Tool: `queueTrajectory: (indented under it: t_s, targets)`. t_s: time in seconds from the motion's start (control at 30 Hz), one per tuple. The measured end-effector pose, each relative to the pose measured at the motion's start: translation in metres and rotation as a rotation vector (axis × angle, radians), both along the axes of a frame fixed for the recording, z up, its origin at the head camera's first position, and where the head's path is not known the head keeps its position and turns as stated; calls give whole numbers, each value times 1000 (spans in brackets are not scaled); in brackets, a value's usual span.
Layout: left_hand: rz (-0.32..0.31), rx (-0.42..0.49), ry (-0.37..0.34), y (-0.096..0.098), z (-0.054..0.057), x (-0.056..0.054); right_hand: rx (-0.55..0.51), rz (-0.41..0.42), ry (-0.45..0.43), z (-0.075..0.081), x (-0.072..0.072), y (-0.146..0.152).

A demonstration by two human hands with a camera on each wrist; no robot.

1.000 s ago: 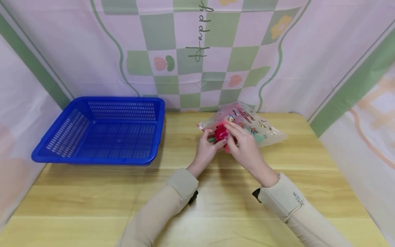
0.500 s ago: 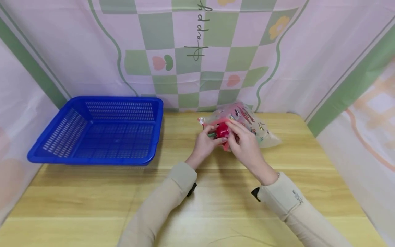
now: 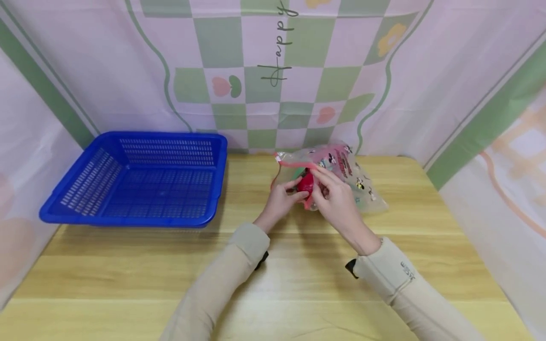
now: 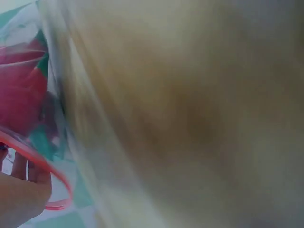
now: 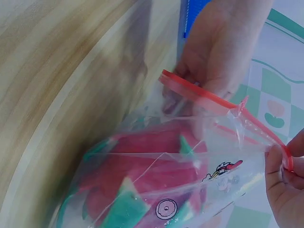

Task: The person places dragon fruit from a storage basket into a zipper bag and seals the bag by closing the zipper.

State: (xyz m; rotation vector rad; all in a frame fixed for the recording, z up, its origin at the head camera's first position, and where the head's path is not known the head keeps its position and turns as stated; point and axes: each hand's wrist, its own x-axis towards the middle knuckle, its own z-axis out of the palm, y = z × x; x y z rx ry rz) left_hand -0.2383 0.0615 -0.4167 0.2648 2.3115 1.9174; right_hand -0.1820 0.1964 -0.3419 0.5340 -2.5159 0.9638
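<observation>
A clear zip bag (image 3: 341, 163) with a red zip edge and cartoon prints lies at the right back of the table. At its mouth my left hand (image 3: 279, 201) pinches a glossy red, rounded item (image 3: 305, 184); its exact kind is unclear. In the right wrist view the left hand (image 5: 213, 52) has its fingertips behind the bag's film. My right hand (image 3: 339, 203) grips the zip edge, thumb against the film in the right wrist view. Inside the bag lies a larger pink-red thing with green pointed tips (image 5: 147, 166), perhaps a toy dragon fruit.
A blue perforated plastic basket (image 3: 162, 192) stands to the left of the bag on the wooden table (image 3: 239, 308). Behind the table hangs a checked cloth (image 3: 260, 94), close to the bag, with more cloth at both sides.
The bag's mouth has spread wider, its red left edge now lifted to the left of the hands. The red item dips slightly lower, and its green stalk shows less. Both hands stay close together.
</observation>
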Motion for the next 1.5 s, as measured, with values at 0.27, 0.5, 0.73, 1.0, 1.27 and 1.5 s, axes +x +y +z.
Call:
queueTrajectory:
  t_s: [0.27, 0.5, 0.73, 1.0, 1.27, 1.5]
  targets:
    - [-35, -141, 13, -9, -10, -2, 8, -18, 16, -5, 0, -3]
    - [10, -193, 28, -10, -16, -4, 8, -6, 18, -7, -1, -5]
    - [110, -115, -46, -14, -16, -4, -1, -8, -2, -7, -2, -6]
    - [239, -91, -68, -24, -15, -6, 1, -1, -13, -6, -2, -8]
    - [456, -89, -84, -35, -7, -15, -6, 9, -19, -9, 1, -6]
    - [464, -39, -98, -43, 10, -25, 8, 24, -35, -8, 3, -9]
